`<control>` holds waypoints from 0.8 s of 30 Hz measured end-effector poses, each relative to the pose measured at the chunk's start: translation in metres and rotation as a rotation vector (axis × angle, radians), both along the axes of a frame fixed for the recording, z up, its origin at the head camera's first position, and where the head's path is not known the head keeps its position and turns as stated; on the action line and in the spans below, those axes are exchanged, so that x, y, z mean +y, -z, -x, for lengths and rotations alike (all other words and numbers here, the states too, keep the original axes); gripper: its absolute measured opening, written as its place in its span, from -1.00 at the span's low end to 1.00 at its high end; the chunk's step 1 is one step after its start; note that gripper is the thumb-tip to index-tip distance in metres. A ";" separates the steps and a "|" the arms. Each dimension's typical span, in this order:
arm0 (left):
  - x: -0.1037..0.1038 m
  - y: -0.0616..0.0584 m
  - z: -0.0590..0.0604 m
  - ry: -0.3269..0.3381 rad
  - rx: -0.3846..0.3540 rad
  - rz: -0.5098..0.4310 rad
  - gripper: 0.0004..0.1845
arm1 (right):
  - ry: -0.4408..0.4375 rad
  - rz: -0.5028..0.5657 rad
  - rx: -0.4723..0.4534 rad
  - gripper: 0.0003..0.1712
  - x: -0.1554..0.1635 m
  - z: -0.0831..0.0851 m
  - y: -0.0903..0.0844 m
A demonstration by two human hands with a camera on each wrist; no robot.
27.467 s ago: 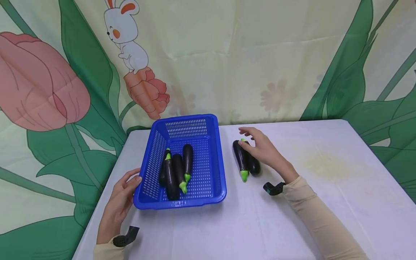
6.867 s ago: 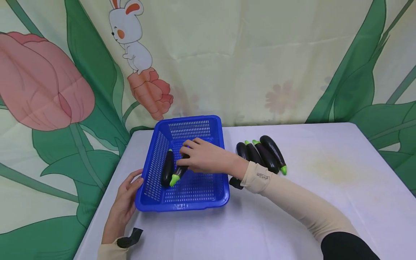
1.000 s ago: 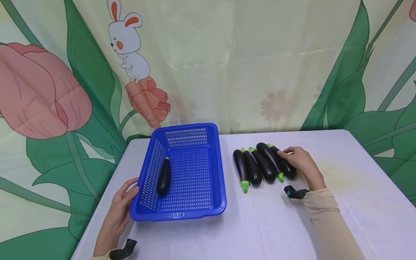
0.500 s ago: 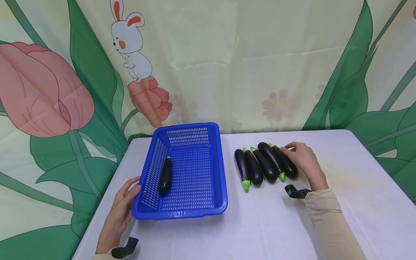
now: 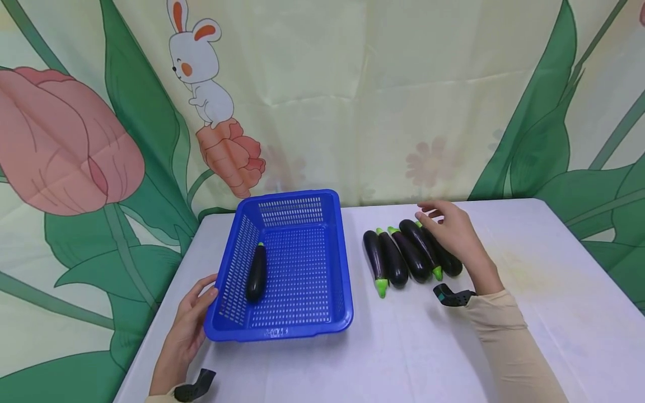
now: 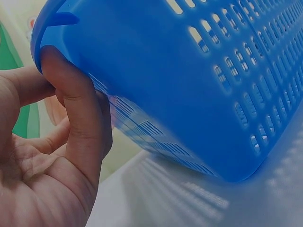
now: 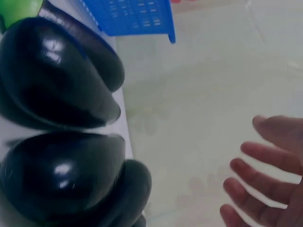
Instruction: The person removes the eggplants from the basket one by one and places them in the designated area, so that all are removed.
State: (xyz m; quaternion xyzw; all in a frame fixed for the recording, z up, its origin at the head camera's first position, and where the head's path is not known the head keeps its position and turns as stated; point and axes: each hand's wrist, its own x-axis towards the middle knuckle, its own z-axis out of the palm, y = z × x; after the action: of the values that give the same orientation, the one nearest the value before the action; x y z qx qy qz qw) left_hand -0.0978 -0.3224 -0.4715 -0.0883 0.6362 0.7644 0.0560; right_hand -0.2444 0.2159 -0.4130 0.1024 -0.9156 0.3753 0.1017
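Head view, right hand: the right hand (image 5: 450,232) hangs over the far end of a row of five eggplants (image 5: 410,256), fingers spread and relaxed, holding nothing; it sits above the rightmost eggplant (image 5: 447,259), and contact cannot be made out.
Head view, left hand: the left hand (image 5: 188,327) rests against the near left corner of the blue basket (image 5: 322,313), thumb at the rim.
Head view, surroundings: one lone eggplant (image 5: 256,273) lies inside the basket along its left wall, green cap pointing away. The row lies on the white table (image 5: 529,313), to the right of the basket and apart from it. A printed backdrop (image 5: 353,101) with a rabbit and leaves hangs behind.
Left wrist view: the left hand (image 6: 52,161) grips the basket (image 6: 189,80); the thumb curls onto the rim and the fingers lie under the wall.
Right wrist view: the fingers (image 7: 265,170) of the right hand are straight and apart in open air, touching nothing. The dark eggplants (image 7: 57,132) fill the left of the frame, blurred, probably just below the palm. A corner of the basket (image 7: 137,16) shows beyond them.
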 end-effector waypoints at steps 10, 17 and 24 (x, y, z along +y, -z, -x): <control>0.000 0.000 -0.001 0.010 0.032 -0.022 -0.68 | -0.222 0.069 0.041 -0.55 -0.034 -0.001 -0.009; 0.001 -0.001 -0.001 -0.007 0.008 -0.014 -0.68 | -0.328 0.119 -0.025 -0.54 -0.064 -0.004 -0.010; 0.001 -0.001 -0.001 -0.007 -0.002 -0.010 -0.69 | -0.372 0.187 -0.117 -0.52 -0.088 -0.008 -0.013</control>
State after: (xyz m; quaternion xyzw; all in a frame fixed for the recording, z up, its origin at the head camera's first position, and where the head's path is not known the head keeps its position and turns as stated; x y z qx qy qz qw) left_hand -0.0968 -0.3210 -0.4704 -0.0911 0.6320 0.7677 0.0541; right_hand -0.2366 0.1284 -0.3996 0.2378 -0.8464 0.4764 -0.0135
